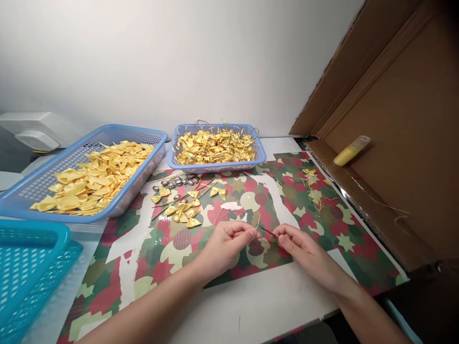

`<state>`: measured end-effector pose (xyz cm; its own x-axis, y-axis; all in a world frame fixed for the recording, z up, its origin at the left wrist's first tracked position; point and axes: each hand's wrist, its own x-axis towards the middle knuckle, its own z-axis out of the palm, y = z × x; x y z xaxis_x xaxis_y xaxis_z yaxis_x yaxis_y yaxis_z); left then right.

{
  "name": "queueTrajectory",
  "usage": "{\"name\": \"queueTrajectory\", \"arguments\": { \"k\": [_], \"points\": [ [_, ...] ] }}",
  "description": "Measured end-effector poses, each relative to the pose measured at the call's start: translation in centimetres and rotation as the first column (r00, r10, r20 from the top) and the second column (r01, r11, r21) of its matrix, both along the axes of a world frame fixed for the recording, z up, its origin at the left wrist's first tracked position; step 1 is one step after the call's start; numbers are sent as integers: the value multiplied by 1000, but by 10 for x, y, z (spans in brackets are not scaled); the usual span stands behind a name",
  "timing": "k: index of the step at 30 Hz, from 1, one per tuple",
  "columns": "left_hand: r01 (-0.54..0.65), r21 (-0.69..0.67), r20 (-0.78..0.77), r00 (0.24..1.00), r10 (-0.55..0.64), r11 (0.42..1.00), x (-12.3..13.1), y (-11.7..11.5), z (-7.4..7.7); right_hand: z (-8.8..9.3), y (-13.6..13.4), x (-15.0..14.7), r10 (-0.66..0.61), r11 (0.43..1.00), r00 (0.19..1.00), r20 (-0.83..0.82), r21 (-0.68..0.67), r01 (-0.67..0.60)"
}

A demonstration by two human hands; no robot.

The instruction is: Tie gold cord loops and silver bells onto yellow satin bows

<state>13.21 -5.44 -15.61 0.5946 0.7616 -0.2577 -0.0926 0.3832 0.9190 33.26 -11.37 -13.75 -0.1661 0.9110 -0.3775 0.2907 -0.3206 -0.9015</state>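
Observation:
My left hand (227, 246) and my right hand (301, 248) rest on the patterned mat (322, 224), fingers curled in a pinch. Between them runs a thin gold string (266, 231), each hand pinching one end. Just beyond my left hand lie several loose yellow ribbon bows (182, 210) and gold strings. A row of small silver beads (177, 181) lies behind them.
A blue basket (118, 131) of flat yellow bows stands at the left. A smaller blue basket (261, 153) of finished bows with gold loops sits at the back. A teal basket (36, 267) is at the near left. An open cardboard box (401, 143) stands at the right.

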Motion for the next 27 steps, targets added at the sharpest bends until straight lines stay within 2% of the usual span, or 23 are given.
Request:
{"name": "queueTrajectory", "arguments": {
  "k": [9,12,15,17,19,21,23,25,27],
  "points": [
    [42,23,-13,999,-42,999,1,0,4,0,-2,-8,-40,999,998,-57,26,41],
    [42,27,-29,999,-42,999,1,0,4,-1,-2,-6,-98,995,993,-73,4,98],
    [68,42,-44,997,-66,997,0,0,3,-6,0,-2,-217,976,967,-132,-10,217],
    [106,61,-48,994,-103,993,-2,-1,2,-10,3,1,-279,955,951,-136,58,289],
    [175,92,-90,982,-167,980,-5,-3,2,-12,9,2,-289,939,955,-68,173,297],
    [285,122,-152,952,-266,951,-8,-5,2,-12,16,-2,-212,938,977,33,288,194],
    [384,165,-203,915,-350,908,-10,-7,3,-10,23,-10,-27,931,992,127,364,-21],
    [428,225,-240,895,-376,875,-11,-8,4,-8,28,-18,165,892,961,223,381,-242],
    [434,278,-273,891,-362,857,-12,-9,4,-7,30,-23,261,856,909,327,357,-374]
  ]
}}
